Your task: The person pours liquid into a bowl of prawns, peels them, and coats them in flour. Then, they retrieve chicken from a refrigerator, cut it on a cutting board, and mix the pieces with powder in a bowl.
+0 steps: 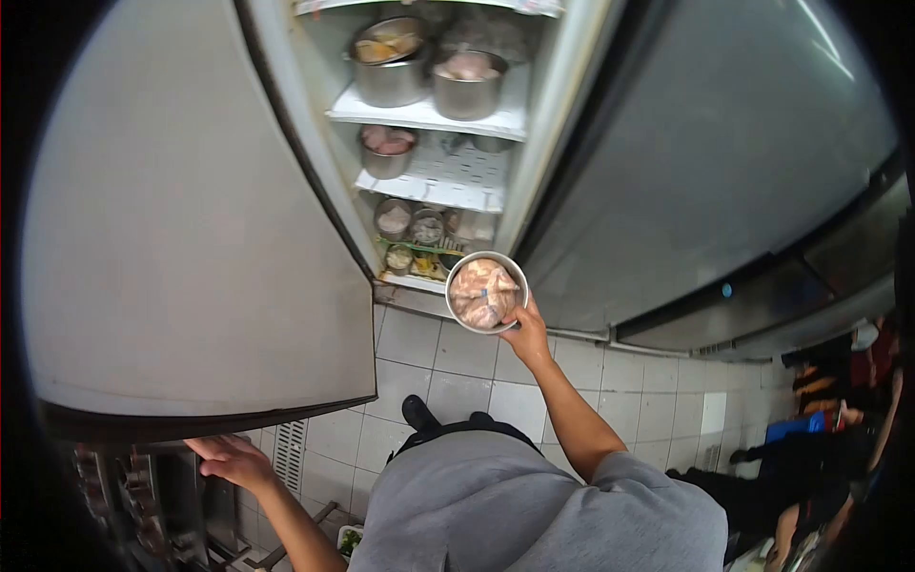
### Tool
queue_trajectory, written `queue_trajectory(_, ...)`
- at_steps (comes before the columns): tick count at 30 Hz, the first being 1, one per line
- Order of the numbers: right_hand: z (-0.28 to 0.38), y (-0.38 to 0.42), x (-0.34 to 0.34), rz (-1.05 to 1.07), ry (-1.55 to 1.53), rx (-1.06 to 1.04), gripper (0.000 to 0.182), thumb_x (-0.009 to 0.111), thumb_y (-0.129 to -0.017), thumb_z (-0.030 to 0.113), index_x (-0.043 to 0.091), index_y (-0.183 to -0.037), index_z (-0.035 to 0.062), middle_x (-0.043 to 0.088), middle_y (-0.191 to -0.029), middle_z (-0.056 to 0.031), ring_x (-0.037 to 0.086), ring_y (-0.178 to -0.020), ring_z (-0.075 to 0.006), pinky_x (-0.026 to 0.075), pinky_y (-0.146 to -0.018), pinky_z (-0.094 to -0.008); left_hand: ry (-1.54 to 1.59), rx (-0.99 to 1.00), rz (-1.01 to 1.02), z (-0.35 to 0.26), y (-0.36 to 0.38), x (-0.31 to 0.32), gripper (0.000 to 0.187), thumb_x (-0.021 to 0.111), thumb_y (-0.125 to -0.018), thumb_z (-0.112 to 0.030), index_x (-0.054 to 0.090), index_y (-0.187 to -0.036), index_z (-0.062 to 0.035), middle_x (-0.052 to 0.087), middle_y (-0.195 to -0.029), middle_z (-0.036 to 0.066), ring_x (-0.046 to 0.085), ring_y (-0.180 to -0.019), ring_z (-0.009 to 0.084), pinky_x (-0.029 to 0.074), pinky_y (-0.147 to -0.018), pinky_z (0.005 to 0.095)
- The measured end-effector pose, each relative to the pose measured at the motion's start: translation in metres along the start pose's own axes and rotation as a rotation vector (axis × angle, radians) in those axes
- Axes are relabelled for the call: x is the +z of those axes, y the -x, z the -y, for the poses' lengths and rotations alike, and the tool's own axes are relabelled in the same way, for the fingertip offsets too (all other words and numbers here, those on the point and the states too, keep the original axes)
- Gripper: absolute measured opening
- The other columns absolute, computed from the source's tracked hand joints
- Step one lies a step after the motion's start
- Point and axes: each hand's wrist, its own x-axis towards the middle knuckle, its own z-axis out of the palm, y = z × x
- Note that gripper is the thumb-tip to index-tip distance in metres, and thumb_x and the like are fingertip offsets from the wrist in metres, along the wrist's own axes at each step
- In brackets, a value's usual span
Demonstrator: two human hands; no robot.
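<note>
My right hand [529,334] grips the rim of a round metal pot [449,303], its thumb over the edge. Inside the pot lies a plastic bag of pinkish meat [484,286]. The pot is held in front of the lower shelves of an open refrigerator [562,124]. My left hand [232,461] holds nothing; its fingers are stretched out right at the edge of the swung-open refrigerator door [200,219].
Metal pots of food stand on the upper shelf [419,112], with another pot [387,157] below. Smaller containers [393,219] fill the bottom. A closed steel door [705,181] is at right. People [810,448] stand behind at right. The floor [467,348] is tiled.
</note>
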Motion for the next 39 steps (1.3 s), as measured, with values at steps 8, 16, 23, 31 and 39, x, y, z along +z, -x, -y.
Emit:
queue_trajectory(8, 0.004, 0.14, -0.122, 0.182, -0.055, 0.074, 0.039, 0.09, -0.053, 0.015, 0.058, -0.074, 0.0067, 0.033, -0.151, -0.0181, 0.045, -0.131, -0.0346, 0.049, -0.099, -0.0389, -0.097, 0.157, 0.639, -0.068, 0.147, 0.095, 0.053, 0.049, -0.091, -0.025, 0.046, -0.135, 0.0043, 0.036, -0.147, 0.02, 0.032, -0.138, 0.0319, 0.026, -0.111, 0.0458)
queue_trajectory(16, 0.044, 0.2, -0.109, 0.267, 0.041, -0.025, 0.041, 0.09, -0.048, 0.019, 0.06, -0.073, 0.0095, 0.036, -0.15, -0.0115, 0.051, -0.126, -0.0294, 0.05, -0.096, -0.0372, -0.382, 0.35, 1.536, -0.047, 0.224, 0.134, 0.048, 0.072, -0.075, -0.012, 0.059, -0.121, -0.0062, 0.062, -0.117, 0.013, 0.057, -0.103, 0.0287, 0.044, -0.085, 0.0409)
queue_trajectory(23, 0.129, 0.135, 0.008, 0.449, 0.228, -0.319, 0.042, 0.088, -0.051, 0.034, 0.057, -0.07, 0.0119, 0.033, -0.153, -0.0067, 0.049, -0.128, -0.0281, 0.051, -0.094, -0.0377, -0.891, 0.468, 1.316, 0.049, 0.179, 0.097, 0.052, 0.07, -0.072, -0.015, 0.058, -0.122, -0.0051, 0.062, -0.101, 0.011, 0.057, -0.097, 0.0276, 0.045, -0.079, 0.0409)
queue_trajectory(31, 0.209, 0.062, 0.202, 0.768, 0.088, -0.458, 0.04, 0.089, -0.052, 0.025, 0.058, -0.073, 0.0095, 0.03, -0.154, -0.0117, 0.048, -0.127, -0.0338, 0.046, -0.1, -0.0393, -0.745, -0.458, 1.256, 0.133, -0.022, -0.036, 0.04, 0.058, -0.075, -0.007, 0.06, -0.114, 0.0021, 0.069, -0.1, 0.018, 0.067, -0.09, 0.0349, 0.052, -0.085, 0.0395)
queue_trajectory(39, 0.265, 0.009, 0.351, 0.777, -0.181, -0.487, 0.036, 0.09, -0.05, 0.01, 0.059, -0.069, 0.0067, 0.034, -0.15, -0.0198, 0.041, -0.134, -0.0349, 0.042, -0.104, -0.038, 0.638, -1.048, 0.365, 0.176, -0.144, -0.211, 0.066, 0.058, -0.077, -0.007, 0.038, -0.14, -0.0062, 0.054, -0.131, 0.015, 0.057, -0.116, 0.0306, 0.049, -0.097, 0.0475)
